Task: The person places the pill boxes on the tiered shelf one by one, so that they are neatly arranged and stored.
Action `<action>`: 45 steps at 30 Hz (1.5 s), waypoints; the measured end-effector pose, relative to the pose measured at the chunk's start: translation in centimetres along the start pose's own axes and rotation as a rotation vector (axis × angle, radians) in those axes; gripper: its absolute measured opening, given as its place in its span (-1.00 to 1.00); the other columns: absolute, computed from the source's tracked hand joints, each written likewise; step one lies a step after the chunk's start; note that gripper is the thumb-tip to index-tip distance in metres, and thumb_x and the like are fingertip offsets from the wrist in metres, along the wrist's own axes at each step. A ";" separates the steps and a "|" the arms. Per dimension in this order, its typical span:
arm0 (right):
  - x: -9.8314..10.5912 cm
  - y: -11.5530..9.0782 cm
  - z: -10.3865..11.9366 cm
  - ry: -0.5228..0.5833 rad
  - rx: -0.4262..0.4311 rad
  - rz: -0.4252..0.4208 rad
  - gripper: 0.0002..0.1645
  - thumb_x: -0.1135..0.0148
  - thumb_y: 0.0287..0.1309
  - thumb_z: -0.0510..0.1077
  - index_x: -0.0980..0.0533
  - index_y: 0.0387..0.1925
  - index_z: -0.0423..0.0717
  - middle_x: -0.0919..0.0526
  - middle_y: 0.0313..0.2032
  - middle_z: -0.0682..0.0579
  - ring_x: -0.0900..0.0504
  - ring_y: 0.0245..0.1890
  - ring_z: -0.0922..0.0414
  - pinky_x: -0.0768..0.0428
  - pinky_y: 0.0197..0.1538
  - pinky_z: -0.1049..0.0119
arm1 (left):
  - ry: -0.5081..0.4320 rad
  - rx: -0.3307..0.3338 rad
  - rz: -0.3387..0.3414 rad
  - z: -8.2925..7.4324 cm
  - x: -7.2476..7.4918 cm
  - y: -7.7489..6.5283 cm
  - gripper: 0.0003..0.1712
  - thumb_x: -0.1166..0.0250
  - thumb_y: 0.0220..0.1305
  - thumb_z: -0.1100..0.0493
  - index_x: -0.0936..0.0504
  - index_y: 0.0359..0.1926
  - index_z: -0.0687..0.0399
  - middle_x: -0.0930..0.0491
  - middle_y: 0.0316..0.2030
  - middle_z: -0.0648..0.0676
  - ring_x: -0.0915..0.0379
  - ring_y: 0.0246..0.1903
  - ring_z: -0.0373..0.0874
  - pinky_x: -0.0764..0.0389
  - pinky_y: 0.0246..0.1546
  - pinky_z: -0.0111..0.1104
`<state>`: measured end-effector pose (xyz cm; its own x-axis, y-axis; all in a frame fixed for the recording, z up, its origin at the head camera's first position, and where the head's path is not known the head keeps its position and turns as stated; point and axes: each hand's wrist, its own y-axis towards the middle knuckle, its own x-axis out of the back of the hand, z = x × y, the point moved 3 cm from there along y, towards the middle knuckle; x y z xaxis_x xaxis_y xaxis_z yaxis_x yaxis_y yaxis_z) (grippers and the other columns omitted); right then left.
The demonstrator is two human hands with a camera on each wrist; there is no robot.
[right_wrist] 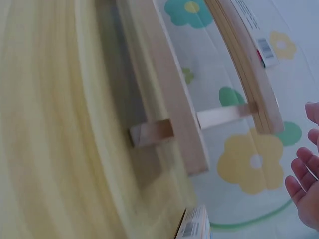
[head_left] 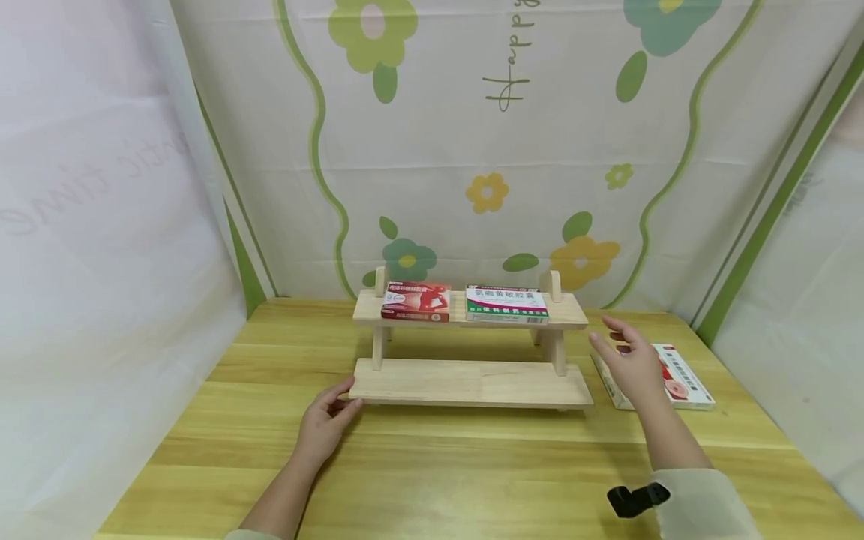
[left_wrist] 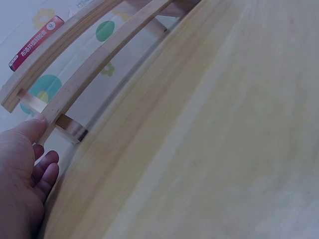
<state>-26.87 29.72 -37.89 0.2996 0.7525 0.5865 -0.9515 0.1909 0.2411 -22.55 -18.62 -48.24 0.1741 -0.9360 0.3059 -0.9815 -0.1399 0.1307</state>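
A two-tier wooden shelf [head_left: 472, 381] stands on the table. My left hand [head_left: 327, 424] grips the left end of its lower board, thumb at the front corner. In the left wrist view the thumb lies against the board [left_wrist: 102, 56] and the other fingers curl below it. My right hand [head_left: 633, 364] is off the shelf's right end, fingers relaxed and holding nothing. Behind and below that hand lies a white medicine box [head_left: 687, 382], partly hidden by it. On the upper board sit a red medicine box [head_left: 415, 301] at left and a white-and-green medicine box [head_left: 507, 305] at right.
The wood-grain table [head_left: 432, 472] extends in front of the shelf. A white cloth backdrop [head_left: 432, 150] with printed flowers hangs behind, and further white cloth panels [head_left: 101, 285] close in the sides. A black strap piece [head_left: 637, 500] sits at the right sleeve.
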 end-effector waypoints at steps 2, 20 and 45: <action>0.5 -0.4 -1.0 -0.016 -0.014 -0.006 -0.22 -0.08 0.34 0.27 -0.29 0.41 -0.08 -0.38 0.29 -0.23 -0.38 0.15 -0.11 -0.42 -0.01 0.28 | -0.002 -0.002 -0.002 0.0 0.0 0.1 -0.45 -0.35 0.27 0.17 -0.51 0.27 0.15 -0.49 0.20 0.22 -0.49 -0.15 -0.35 -0.53 -0.13 -0.58; 2.3 -2.7 -7.4 -0.095 -0.116 -0.094 -0.15 -0.18 0.29 0.21 -0.28 0.37 -0.28 -0.24 0.34 -0.45 -0.16 0.35 -0.40 -0.17 0.31 -0.35 | 0.018 -0.019 -0.016 0.4 0.1 0.2 -0.45 -0.36 0.26 0.16 -0.52 0.26 0.15 -0.49 0.17 0.23 -0.48 -0.19 -0.38 -0.53 -0.15 -0.58; 1.0 -3.8 -12.7 -0.252 -0.367 -0.091 0.08 -0.14 0.21 0.38 -0.14 0.41 -0.33 -0.06 0.35 -0.53 -0.03 0.33 -0.46 -0.15 0.29 -0.32 | 0.003 0.021 0.004 0.5 0.0 0.4 -0.44 -0.36 0.27 0.17 -0.51 0.28 0.10 -0.47 0.21 0.17 -0.48 -0.17 -0.36 -0.52 -0.12 -0.58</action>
<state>-23.84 37.79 -48.02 0.3470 0.5542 0.7566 -0.8686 0.4941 0.0365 -22.94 -18.82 -48.67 0.1704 -0.9355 0.3096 -0.9837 -0.1430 0.1093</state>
